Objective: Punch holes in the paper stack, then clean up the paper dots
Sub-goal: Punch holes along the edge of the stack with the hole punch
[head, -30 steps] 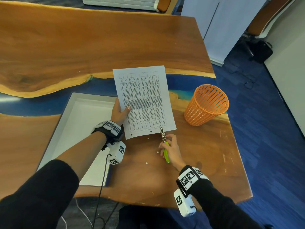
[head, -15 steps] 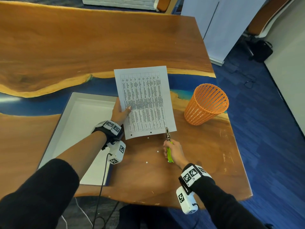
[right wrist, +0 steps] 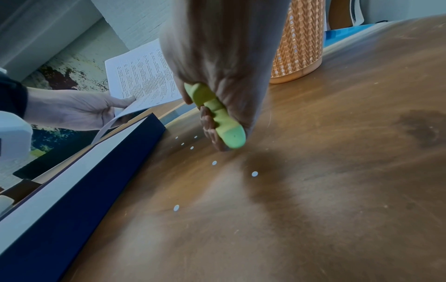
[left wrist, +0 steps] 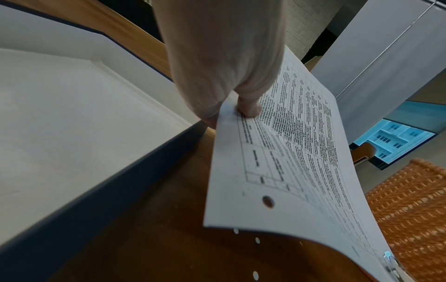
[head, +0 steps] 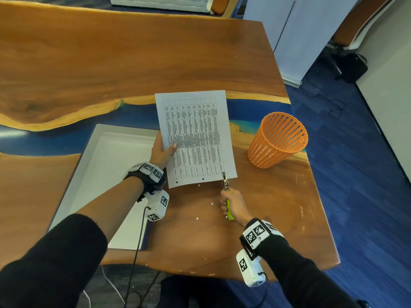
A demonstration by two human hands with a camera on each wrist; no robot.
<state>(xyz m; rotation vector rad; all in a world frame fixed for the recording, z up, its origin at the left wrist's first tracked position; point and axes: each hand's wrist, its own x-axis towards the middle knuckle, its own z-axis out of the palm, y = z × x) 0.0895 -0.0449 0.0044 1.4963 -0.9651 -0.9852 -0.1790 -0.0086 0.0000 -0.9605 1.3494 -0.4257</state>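
My left hand (head: 162, 150) pinches the left edge of the printed paper stack (head: 195, 136), thumb on top, holding it above the wooden table (head: 111, 52); the same stack (left wrist: 296, 152) fills the left wrist view. Two punched holes show along its near edge, one hole (left wrist: 267, 201) close up. My right hand (head: 232, 204) grips the green-handled hole punch (head: 227, 192), whose metal head sits on the stack's near right corner. In the right wrist view the green handle (right wrist: 217, 114) lies inside curled fingers. Several white paper dots (head: 212, 203) lie on the table beneath, also dots (right wrist: 254, 173).
An orange mesh wastebasket (head: 278, 140) stands to the right of the paper. A shallow white tray (head: 104, 174) with a dark rim lies at the left, under my left forearm. The table's front edge (head: 200, 272) is near my body, blue carpet beyond the right edge.
My right hand has slid the punch to the right along the near edge, from the middle toward the right corner. A second hole now shows where it was. The left hand kept its hold.
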